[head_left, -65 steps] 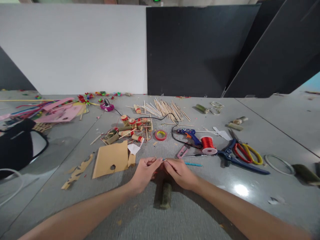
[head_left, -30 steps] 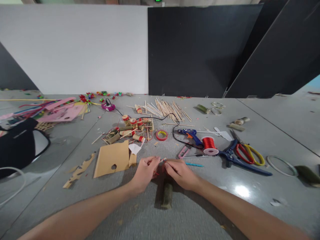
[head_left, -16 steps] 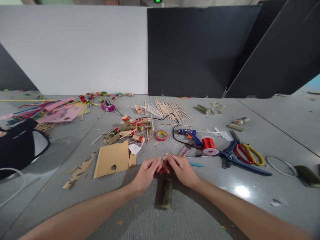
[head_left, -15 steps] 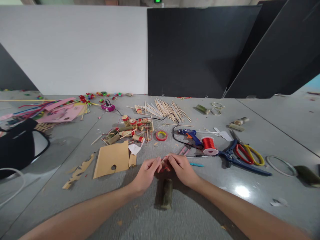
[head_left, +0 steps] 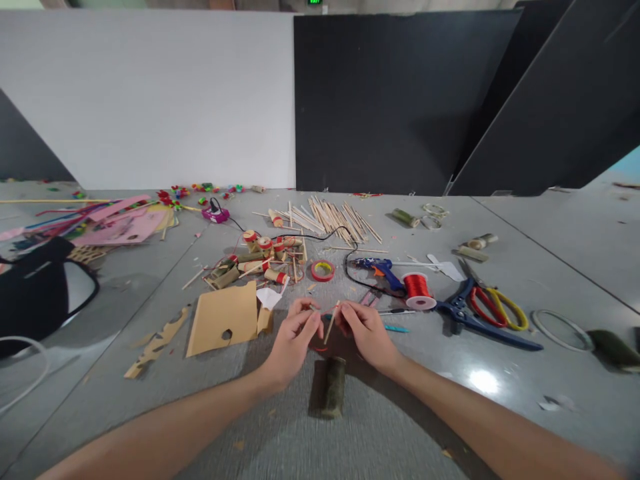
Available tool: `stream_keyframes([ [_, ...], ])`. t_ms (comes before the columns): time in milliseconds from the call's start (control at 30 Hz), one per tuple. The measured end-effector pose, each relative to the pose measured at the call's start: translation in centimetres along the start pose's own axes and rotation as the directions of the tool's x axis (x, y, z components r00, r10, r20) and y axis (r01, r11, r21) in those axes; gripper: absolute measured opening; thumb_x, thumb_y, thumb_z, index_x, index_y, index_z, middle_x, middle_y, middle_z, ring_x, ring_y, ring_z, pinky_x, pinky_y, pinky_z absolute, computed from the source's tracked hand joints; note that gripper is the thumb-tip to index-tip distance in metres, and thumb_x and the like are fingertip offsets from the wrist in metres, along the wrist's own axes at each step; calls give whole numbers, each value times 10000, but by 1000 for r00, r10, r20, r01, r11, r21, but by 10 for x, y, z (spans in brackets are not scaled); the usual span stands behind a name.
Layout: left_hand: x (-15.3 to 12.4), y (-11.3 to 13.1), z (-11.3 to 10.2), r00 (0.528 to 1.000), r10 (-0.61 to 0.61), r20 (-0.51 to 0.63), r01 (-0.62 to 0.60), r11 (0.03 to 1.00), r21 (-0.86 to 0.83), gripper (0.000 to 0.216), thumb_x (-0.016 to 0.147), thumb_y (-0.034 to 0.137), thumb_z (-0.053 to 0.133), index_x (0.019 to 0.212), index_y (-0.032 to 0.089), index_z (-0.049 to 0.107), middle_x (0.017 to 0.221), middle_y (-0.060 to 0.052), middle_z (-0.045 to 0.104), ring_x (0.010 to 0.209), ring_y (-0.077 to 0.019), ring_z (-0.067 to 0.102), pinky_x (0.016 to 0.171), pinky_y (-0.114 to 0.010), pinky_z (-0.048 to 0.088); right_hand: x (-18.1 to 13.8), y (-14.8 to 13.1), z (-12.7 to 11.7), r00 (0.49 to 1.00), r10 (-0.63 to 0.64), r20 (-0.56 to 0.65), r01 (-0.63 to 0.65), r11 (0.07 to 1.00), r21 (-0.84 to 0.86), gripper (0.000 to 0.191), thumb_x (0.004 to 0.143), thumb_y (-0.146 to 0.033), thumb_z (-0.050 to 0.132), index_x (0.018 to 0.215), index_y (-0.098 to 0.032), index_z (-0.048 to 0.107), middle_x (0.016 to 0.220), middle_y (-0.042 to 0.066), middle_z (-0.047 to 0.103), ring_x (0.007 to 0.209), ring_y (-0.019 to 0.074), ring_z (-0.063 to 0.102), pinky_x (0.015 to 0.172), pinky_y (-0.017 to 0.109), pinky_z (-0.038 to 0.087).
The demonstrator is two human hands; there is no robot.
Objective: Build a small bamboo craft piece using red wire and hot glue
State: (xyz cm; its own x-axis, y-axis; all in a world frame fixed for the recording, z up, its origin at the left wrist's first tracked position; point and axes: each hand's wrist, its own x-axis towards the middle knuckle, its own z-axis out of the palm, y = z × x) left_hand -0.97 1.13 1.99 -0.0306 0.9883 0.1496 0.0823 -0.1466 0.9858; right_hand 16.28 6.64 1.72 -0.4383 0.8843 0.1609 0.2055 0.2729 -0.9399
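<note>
Between thumb and fingers of my right hand is a short wooden stick, tilted with its lower end pointing down and left. A red cord hangs in a curve by the stick, close to the fingertips of my left hand. The left thumb and fingers are closed in a pinch; whatever they hold is too small to make out. Below both hands, a short dark green bamboo piece rests on the grey floor, touched by neither.
Ahead lie a roll of red tape, a blue glue gun, a red wire spool and many sticks. Blue pruning shears and scissors are at right. Brown cardboard and bamboo parts lie left.
My hands have moved slightly apart. The wooden stick now shows between them, held on the right, and the red cord hangs lower. The bamboo piece has stayed put.
</note>
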Motion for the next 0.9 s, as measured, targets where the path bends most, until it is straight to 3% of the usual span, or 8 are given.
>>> stream_keyframes([
  [133,0,-4,1,999,-43,-19,41,992,-122,503,962,520,505,593,177,516,863,-40,495,800,-170,462,742,-260,395,1,2,0,1000,13,-19,-13,1000,7,458,1025,-446,395,669,-188,526,598,-26,486,580,131,451,568,252,340],
  [267,3,-3,1,992,-125,-29,108,932,-346,491,924,532,575,603,163,531,853,-33,515,710,-131,433,681,-248,383,0,2,0,1000,18,1,-18,1000,9,465,1029,-448,388,667,-187,517,602,-30,477,583,126,445,564,250,330],
  [367,4,-1,-1,983,-182,37,179,873,-454,455,918,520,602,647,156,564,779,-20,523,643,-108,405,574,-222,325,-1,1,0,1000,25,12,-25,1000,-11,460,1031,-445,387,676,-186,521,601,-33,477,581,124,442,562,252,323],
  [533,2,1,-3,966,-216,145,259,856,-448,525,916,567,581,600,155,504,721,-32,584,548,-89,368,471,-227,192,0,-1,0,1000,22,-15,-23,997,-72,451,1024,-419,397,643,-192,480,586,-37,454,574,122,424,565,254,314],
  [700,2,1,-1,958,-213,191,281,825,-490,475,904,545,614,665,140,550,839,-16,566,519,-49,357,476,-209,250,-1,-3,1,1000,20,12,-19,996,-90,452,1015,-420,399,628,-193,455,591,-38,427,577,119,408,558,248,307],
  [900,2,-5,0,955,-189,227,279,831,-482,482,920,522,607,642,140,509,719,31,429,504,-45,312,449,-195,255,-3,-2,3,999,4,44,2,990,-144,417,999,-378,404,628,-191,441,592,-44,391,578,113,392,563,241,297],
])
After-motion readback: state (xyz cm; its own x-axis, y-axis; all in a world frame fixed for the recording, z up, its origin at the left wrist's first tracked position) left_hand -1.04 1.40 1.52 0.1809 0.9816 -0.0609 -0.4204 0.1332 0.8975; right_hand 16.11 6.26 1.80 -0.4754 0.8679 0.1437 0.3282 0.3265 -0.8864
